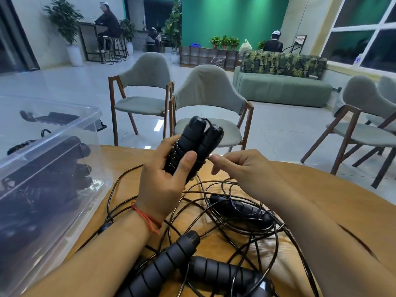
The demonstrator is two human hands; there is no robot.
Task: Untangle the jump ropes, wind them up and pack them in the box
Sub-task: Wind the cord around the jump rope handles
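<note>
Clear box (53,133) at left on the bench (124,155), dark bundles inside. Tangled loose ropes (225,211) in front. Clasps paired ribbed black handles (192,144) in left grip (162,176), long axis up and away, cord (174,154) partly wound round. Seemingly pinches that cord with right grip (235,163), just right of the handles.

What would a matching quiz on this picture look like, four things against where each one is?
1 wound handles
2 plastic box
3 red string
4 right hand

A round the left wrist
B pinches a cord
C gripped by the left hand
D on the table, left side

Pairs: 1-C, 2-D, 3-A, 4-B
</note>
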